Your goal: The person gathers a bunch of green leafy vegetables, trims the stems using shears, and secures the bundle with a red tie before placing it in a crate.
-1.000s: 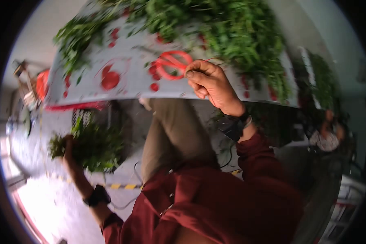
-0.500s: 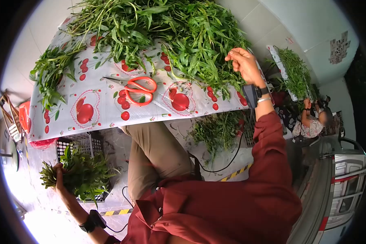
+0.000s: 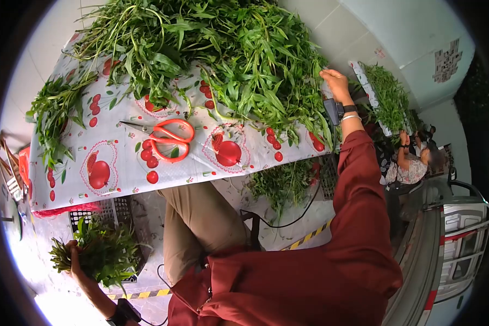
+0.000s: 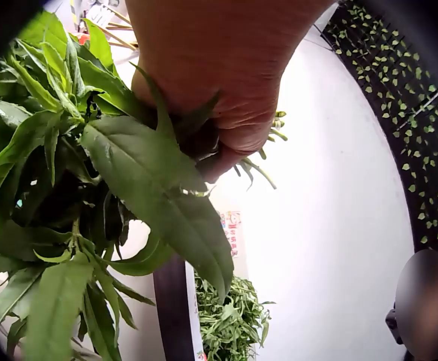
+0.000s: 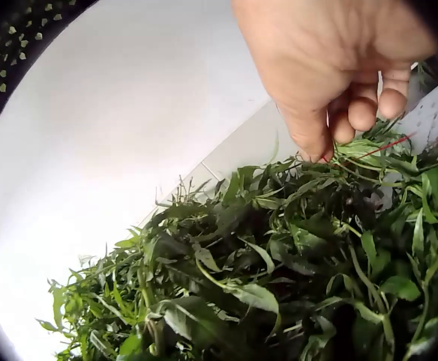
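At the lower left, my left hand (image 3: 75, 259) grips a bunch of leafy greens (image 3: 110, 252) round its stems, beside the table and over a crate. In the left wrist view, broad leaves (image 4: 140, 154) partly hide the fingers, and cut stem ends stick out past the hand. My right hand (image 3: 338, 84) is raised at the right end of a large heap of greens (image 3: 255, 70). Its thumb and forefinger pinch a thin red string (image 5: 388, 146), seen in the right wrist view. Scissors with red handles (image 3: 171, 123) lie open on the tablecloth.
A fruit-patterned tablecloth (image 3: 130, 183) covers the table. A smaller bunch of greens (image 3: 54, 117) lies at its left end. Below stand a black crate (image 3: 119, 209) and more greens (image 3: 282, 185). Another person (image 3: 410, 167) sits at the right by a second heap of greens (image 3: 388, 98).
The scissors have gone from my right hand onto the tablecloth. My right hand has moved right, to the edge of the heap. The left hand still grips its bunch.
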